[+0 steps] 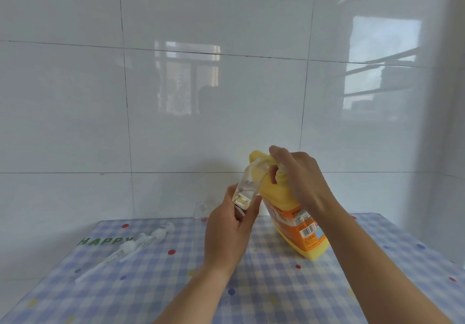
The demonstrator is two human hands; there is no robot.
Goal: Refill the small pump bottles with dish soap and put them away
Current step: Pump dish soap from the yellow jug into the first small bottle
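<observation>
Two bare forearms reach in over a checked tablecloth (176, 286) dotted with colour. One left hand (230, 228) grips a small clear bottle (247, 185) near its base, fingers and thumb curled round it. The bottle is tilted, lifted off the table, with its open mouth up against the spout of one big yellow soap bottle (289, 220). That soap bottle leans on its lower edge on the cloth. One right hand (299, 175) sits on its pump top, fingers curled over and round the head. A second clear bottle (200, 208) stands at the far table edge by the tiled wall (226, 97). Two loose pump heads, (161, 232) and (125, 247), lie left on the cloth with their tubes.
</observation>
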